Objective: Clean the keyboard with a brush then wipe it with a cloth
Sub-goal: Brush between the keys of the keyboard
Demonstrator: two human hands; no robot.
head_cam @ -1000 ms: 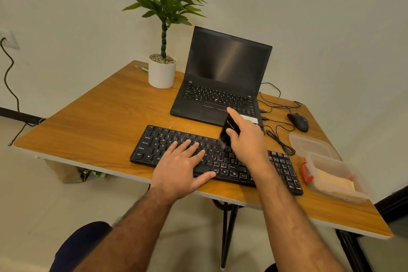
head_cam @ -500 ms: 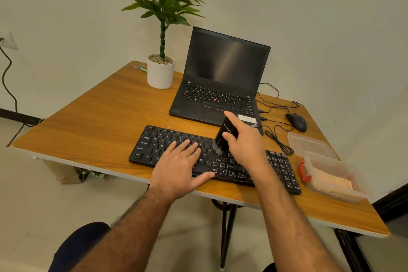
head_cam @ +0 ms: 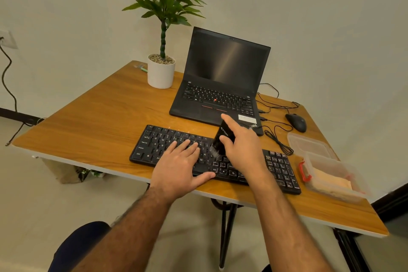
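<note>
- The wooden table [head_cam: 92, 117] is carrying every item noted below; the keyboard serves as the reference landmark.
- The open black laptop [head_cam: 223, 81] is standing just behind the keyboard, screen dark.
- The black keyboard [head_cam: 280, 170] is lying along the table's near edge, parallel to it, with both hands over its middle section.
- The potted plant [head_cam: 161, 68] in a white pot is standing behind the keyboard, to the left of the laptop.
- The clear plastic container [head_cam: 331, 174] is sitting just beside the keyboard's right end, with an orange-tan cloth [head_cam: 331, 183] lying inside it.
- The container's clear lid [head_cam: 309, 144] is lying flat behind the container.
- The left hand [head_cam: 178, 168] is resting flat on the keyboard's centre-left keys, fingers straight and slightly spread, thumb out along the front edge.
- The right hand [head_cam: 242, 148] is gripping the black brush [head_cam: 220, 141], index finger extended along its top, remaining fingers curled round the body.
- The brush is tilting, bristles down on the keys near the keyboard's centre.
- The black mouse [head_cam: 297, 122] is sitting behind the keyboard's right end, its cable looping nearby.
</note>
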